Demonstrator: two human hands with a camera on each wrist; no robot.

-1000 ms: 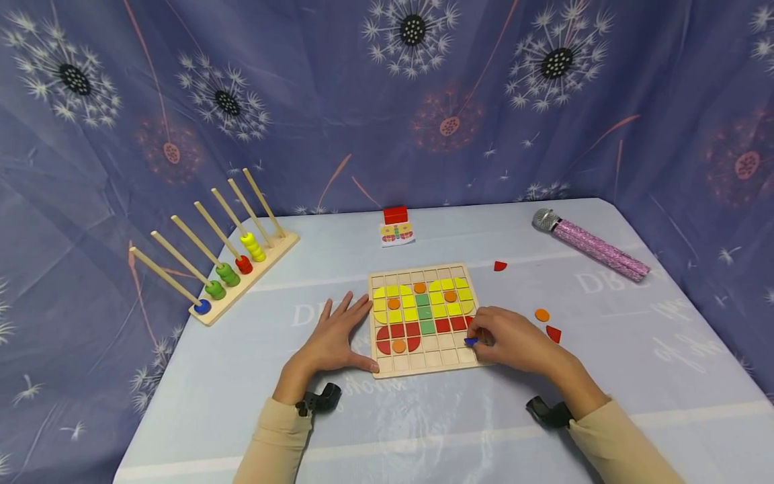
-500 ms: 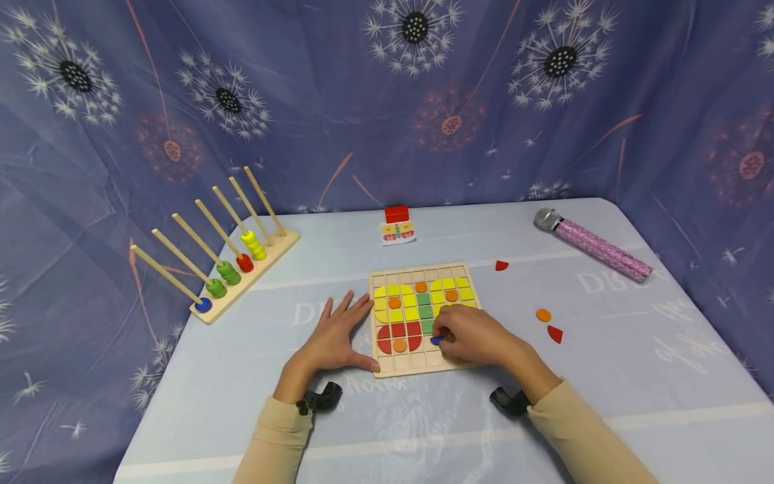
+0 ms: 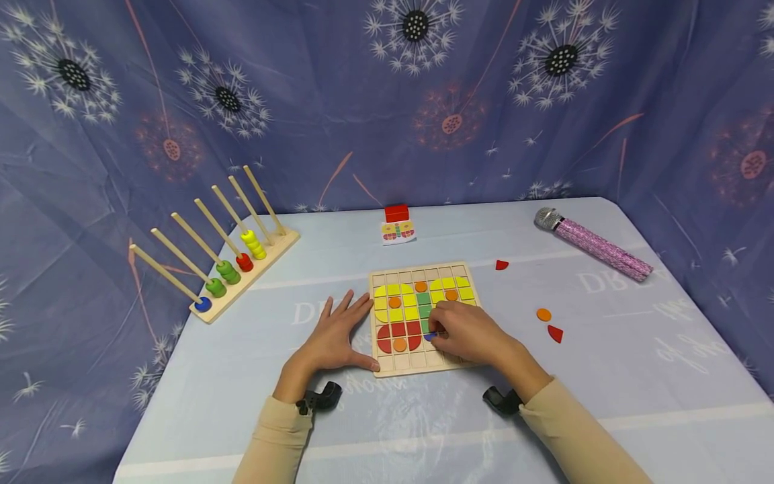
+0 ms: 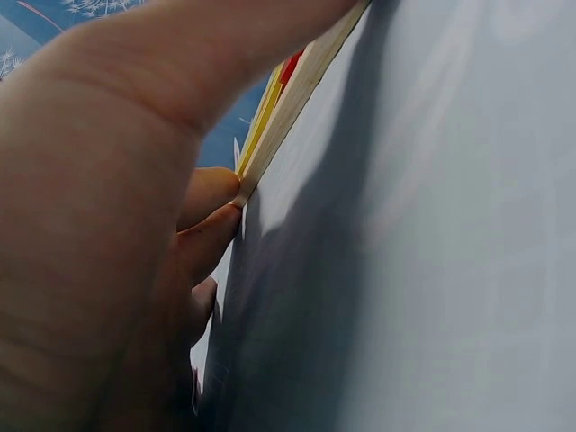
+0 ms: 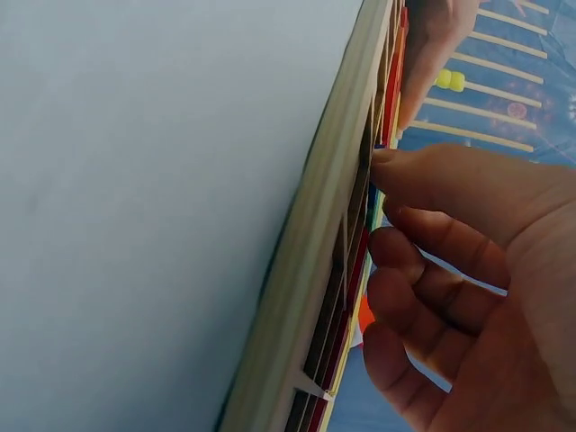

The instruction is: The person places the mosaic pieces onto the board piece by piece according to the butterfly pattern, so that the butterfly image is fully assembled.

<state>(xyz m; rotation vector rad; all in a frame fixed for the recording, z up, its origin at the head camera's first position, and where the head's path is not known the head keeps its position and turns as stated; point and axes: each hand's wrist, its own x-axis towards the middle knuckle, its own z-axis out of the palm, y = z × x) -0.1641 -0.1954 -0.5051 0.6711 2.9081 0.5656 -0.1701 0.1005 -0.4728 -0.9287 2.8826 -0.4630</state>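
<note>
A wooden grid board (image 3: 402, 364) lies on the table, with flat yellow, green, red and orange pieces in its cells. My left hand (image 3: 331, 341) rests at its left side with the fingers spread; the thumb touches the lower left corner and fingertips meet the edge. Over the board, my right hand (image 3: 470, 331) pinches a small blue piece (image 3: 430, 337) at the cell just below the green column (image 3: 424, 312). Only a sliver of blue shows under the fingertips, so its shape is hidden. The right hand covers part of the board's right half.
Right of the board lie two loose red pieces (image 3: 555, 334) and an orange disc (image 3: 544, 314). A pattern card (image 3: 398, 232) leans on a red block (image 3: 396, 214) behind. A peg abacus (image 3: 244, 274) stands left; a pink glittery microphone (image 3: 601, 250) lies far right.
My right hand has moved left across the board with the blue piece, from the right edge to below the green column, and lowered it there. The left hand has stayed put.
</note>
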